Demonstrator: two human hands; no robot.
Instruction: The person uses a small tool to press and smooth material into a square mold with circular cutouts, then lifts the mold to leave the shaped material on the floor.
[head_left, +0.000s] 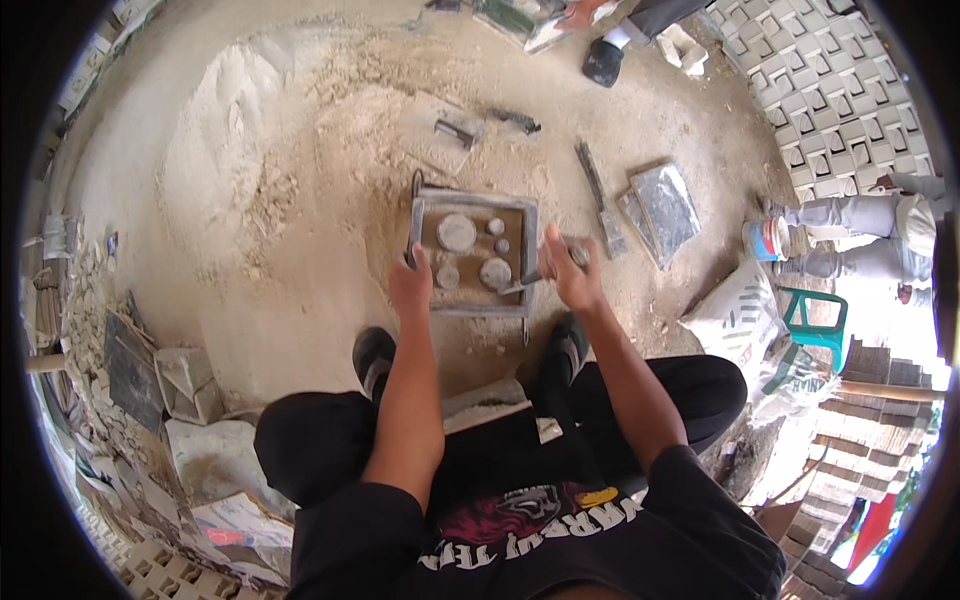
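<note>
While the left hand clasps the left side of the rectangular frame, thumb over the edge, the right hand has its fingers wrapped around a small tool, and the blade points in over the frame's right side! Down on the floor it sits, that frame, just ahead of the person's 2 feet, packed with brown material and 5 round pieces. The blade tip is right by the lower-right one; whether they touch, I cannot tell. Beyond the frame lies a flat board with a handle; off to the right, a long-handled scraper and, next along, flat panels.
</note>
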